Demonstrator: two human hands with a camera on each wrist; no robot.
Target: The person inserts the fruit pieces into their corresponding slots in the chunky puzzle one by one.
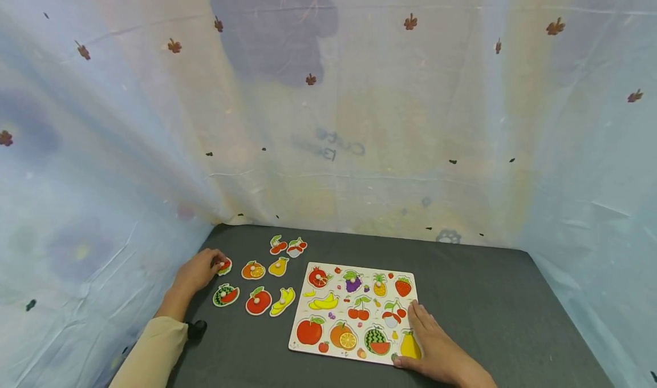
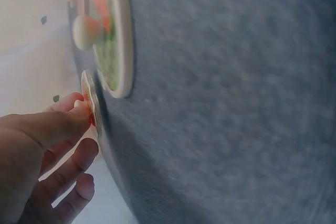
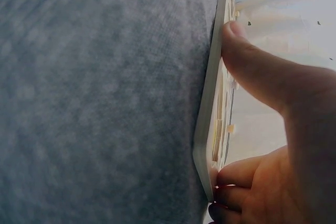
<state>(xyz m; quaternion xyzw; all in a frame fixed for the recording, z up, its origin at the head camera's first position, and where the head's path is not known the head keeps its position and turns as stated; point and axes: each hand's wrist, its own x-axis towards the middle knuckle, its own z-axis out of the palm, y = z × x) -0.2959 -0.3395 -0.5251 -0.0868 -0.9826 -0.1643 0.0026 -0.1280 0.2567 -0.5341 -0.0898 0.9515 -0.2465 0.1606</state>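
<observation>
At the left side of the dark table my left hand (image 1: 202, 268) pinches the small knob of a red and green fruit puzzle piece (image 1: 224, 267), apparently the strawberry. The left wrist view has this piece (image 2: 90, 95) tilted on edge between thumb and fingertips, close to the grey surface. A white fruit puzzle board (image 1: 297, 342) lies flat in the middle, with pomegranate, grapes and pineapple pieces in their slots. My right hand (image 1: 436, 348) rests on its near right corner, fingers straight along the right edge, thumb (image 3: 247, 51) on the near edge.
Beside the left hand lie loose knobbed pieces: watermelon (image 1: 226, 295), apple (image 1: 259, 301), bananas (image 1: 283, 302), orange (image 1: 253, 270), pear (image 1: 279, 266), cherries (image 1: 278, 245) and a red-and-white fruit (image 1: 296, 247). A patterned curtain (image 1: 380, 120) surrounds the table's back and sides.
</observation>
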